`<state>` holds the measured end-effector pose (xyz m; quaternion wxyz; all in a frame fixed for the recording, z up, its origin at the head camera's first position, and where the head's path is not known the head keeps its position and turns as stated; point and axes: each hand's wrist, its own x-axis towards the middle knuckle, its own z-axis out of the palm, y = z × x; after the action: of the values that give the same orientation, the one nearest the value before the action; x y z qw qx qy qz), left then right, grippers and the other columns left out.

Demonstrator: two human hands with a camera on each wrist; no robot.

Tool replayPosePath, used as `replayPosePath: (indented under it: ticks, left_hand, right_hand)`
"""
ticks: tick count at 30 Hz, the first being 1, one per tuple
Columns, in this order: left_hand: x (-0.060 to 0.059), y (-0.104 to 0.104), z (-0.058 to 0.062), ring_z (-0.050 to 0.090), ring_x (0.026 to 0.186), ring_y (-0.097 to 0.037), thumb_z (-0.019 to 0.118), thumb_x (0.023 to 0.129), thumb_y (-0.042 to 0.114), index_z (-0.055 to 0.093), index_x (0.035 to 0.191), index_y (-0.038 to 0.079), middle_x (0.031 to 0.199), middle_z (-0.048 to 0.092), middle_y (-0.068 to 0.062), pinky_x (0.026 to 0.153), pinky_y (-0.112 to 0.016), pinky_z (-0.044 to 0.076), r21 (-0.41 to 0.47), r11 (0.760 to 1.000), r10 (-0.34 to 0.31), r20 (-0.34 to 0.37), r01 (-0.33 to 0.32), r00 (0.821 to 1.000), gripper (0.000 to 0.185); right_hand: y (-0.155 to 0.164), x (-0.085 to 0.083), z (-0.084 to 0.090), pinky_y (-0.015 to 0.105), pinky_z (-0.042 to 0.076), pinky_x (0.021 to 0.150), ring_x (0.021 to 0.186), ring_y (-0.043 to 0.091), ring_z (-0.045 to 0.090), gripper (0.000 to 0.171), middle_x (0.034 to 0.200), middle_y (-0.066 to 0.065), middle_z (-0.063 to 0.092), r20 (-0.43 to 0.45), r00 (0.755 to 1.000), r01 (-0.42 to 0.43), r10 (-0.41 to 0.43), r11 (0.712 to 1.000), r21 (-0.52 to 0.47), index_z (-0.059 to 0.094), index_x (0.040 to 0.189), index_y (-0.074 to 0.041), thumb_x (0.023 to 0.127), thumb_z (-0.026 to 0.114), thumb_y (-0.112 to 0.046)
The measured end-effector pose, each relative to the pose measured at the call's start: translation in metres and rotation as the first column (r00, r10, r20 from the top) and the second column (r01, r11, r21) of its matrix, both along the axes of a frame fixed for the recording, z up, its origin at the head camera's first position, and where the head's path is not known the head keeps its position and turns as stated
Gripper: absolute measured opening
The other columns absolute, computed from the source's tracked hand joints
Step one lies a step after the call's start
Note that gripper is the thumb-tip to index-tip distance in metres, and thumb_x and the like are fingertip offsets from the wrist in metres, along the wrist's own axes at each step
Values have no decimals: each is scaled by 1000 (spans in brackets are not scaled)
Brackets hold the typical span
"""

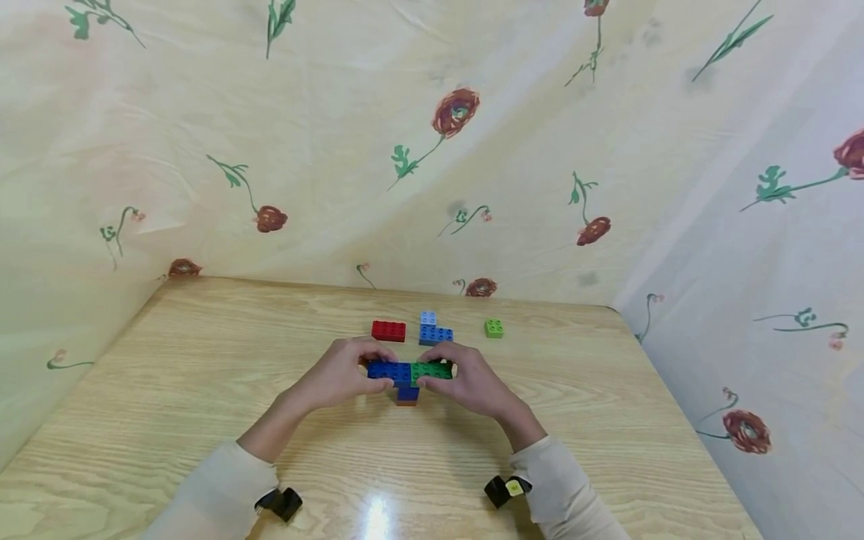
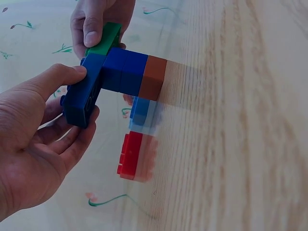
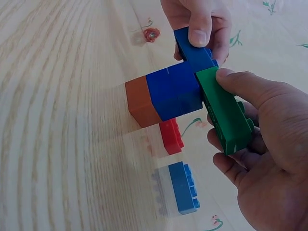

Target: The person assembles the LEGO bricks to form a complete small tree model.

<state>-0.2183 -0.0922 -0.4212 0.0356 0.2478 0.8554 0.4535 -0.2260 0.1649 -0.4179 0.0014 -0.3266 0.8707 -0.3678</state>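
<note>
Hidden: from the head view I cannot see the stack's base well; only a sliver of the brown brick [image 1: 407, 402] shows under the hands. The far finger sides are out of sight in every view, and the loose bricks look blurred in both wrist views.
Left hand [image 1: 343, 373]: I see it pinching the blue bar [image 1: 389, 370], thumb on the near face, fingers curled round the far side. In the left wrist view the thumb [image 2: 53, 79] lies along the bar's top edge.
Stack: it stands near the middle of the table [image 1: 169, 390], between my two hands. A brown brick sits at the bottom, dark blue bricks [image 3: 174, 91] above it, the two bars on top.
Axis: the blue bar and green bar [image 1: 432, 370] lie end to end, long axis running left to right across the table, studs up; the column under them is upright.
Right hand [image 1: 472, 381]: it pinches the green bar, thumb [image 3: 245, 89] on the near face, fingers wrapped behind.
Behind the stack: red brick [image 1: 388, 331], then a light blue pair [image 1: 434, 331], then a lime brick [image 1: 493, 328], in a row, well apart from the hands.
Cut off: both sleeves run out of the bottom edge of the head view.
</note>
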Motion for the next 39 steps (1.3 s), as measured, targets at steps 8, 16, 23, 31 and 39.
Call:
replayPosePath:
  ticks: [8, 16, 23, 31, 39]
  left_hand:
    - [0, 1, 1, 58, 88, -13, 79, 80, 24, 69, 104, 22, 101, 66, 4, 81, -39, 55, 14, 1000, -5, 10, 5, 1000, 27]
    - [1, 1, 4, 57, 89, -14, 79, 80, 24, 69, 105, 23, 102, 66, 5, 79, -28, 52, 2, 1000, -1, 11, 1, 1000, 27]
    - [1, -1, 3, 58, 90, -14, 79, 81, 24, 68, 105, 24, 102, 65, 7, 84, -39, 55, 1, 1000, -8, 28, 8, 1000, 27]
    - [-1, -12, 2, 60, 92, -12, 78, 81, 26, 67, 108, 27, 103, 66, 9, 88, -41, 54, -24, 999, -25, 35, 26, 999, 29]
    - [-1, -23, 3, 64, 97, -22, 79, 80, 29, 67, 109, 25, 105, 68, 8, 89, -42, 54, -29, 999, -15, 42, 16, 999, 32]
  right_hand:
    - [0, -2, 1, 34, 52, 83, 90, 10, 58, 24, 104, -10, 66, 38, 999, -11, 11, 1000, 5, 68, 106, -23, 87, 71, -37]
    - [-2, -4, 5, 27, 51, 81, 89, 10, 58, 22, 104, -7, 66, 29, 999, -17, 16, 999, 35, 67, 105, -22, 86, 73, -30]
    - [-2, -4, 5, 25, 51, 83, 93, 6, 59, 25, 105, -11, 67, 43, 999, 5, -8, 998, 65, 69, 106, -23, 85, 74, -36]
    - [-3, -4, 7, 23, 51, 77, 90, 8, 58, 24, 103, -12, 66, 55, 998, 5, -10, 996, 88, 69, 105, -24, 84, 75, -34]
    - [-2, -4, 8, 23, 51, 78, 90, 7, 58, 25, 102, -12, 66, 54, 998, 18, -23, 995, 97, 70, 106, -24, 84, 75, -35]
